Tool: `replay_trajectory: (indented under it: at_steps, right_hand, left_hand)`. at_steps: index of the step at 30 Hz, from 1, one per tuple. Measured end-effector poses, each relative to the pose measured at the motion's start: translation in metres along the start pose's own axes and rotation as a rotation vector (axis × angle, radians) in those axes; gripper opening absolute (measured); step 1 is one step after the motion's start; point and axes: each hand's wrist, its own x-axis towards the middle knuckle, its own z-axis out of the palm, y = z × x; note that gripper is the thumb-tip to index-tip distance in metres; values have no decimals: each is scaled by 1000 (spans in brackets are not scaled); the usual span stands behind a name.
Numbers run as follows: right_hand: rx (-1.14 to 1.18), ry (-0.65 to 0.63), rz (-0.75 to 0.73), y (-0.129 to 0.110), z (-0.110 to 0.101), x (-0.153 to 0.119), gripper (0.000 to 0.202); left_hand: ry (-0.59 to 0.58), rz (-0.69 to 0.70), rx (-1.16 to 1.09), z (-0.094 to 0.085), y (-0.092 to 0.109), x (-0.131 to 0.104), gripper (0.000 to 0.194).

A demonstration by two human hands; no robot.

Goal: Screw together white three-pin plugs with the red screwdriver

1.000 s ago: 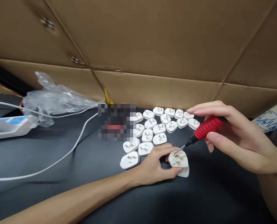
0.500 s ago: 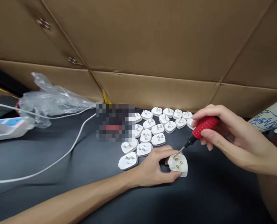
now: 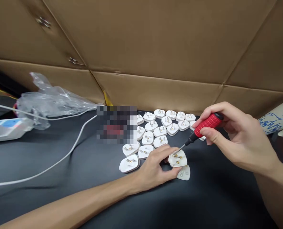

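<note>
My left hand [image 3: 159, 167] grips a white plug [image 3: 183, 160] between thumb and fingers; brass-coloured contacts show on its face. A flat white plate-like piece [image 3: 184, 173] sits just below and partly under that plug, near my thumb. In my right hand [image 3: 236, 140] is a red and black screwdriver [image 3: 205, 125], tilted down to the left. Its metal tip meets the upper left part of the plug's face; the exact contact point is too small to make out.
Several white plugs [image 3: 148, 138] with metal pins up lie behind my left hand on the black table [image 3: 84, 197]. White cables [image 3: 77, 143] and a clear plastic bag [image 3: 53, 101] are at left. A patterned cup-like container [image 3: 278, 116] is at right, brown padded panel behind.
The held plug has lifted and shifted slightly left, exposing the flat white piece below it. The screwdriver has moved slightly left with its tip still at the plug.
</note>
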Motion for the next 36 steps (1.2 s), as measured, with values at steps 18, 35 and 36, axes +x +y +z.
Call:
replay_trajectory:
  at_steps: [18, 35, 36]
  right_hand:
    - [-181, -348, 127, 18, -13, 10, 18]
    - [-111, -179, 186, 16, -25, 11, 17]
    - [-91, -128, 193, 14, -27, 10, 17]
  left_hand:
    - [-58, -66, -160, -5, 5, 5, 28]
    - [-62, 84, -165, -4, 4, 5, 32]
    - [-73, 96, -173, -4, 4, 5, 33]
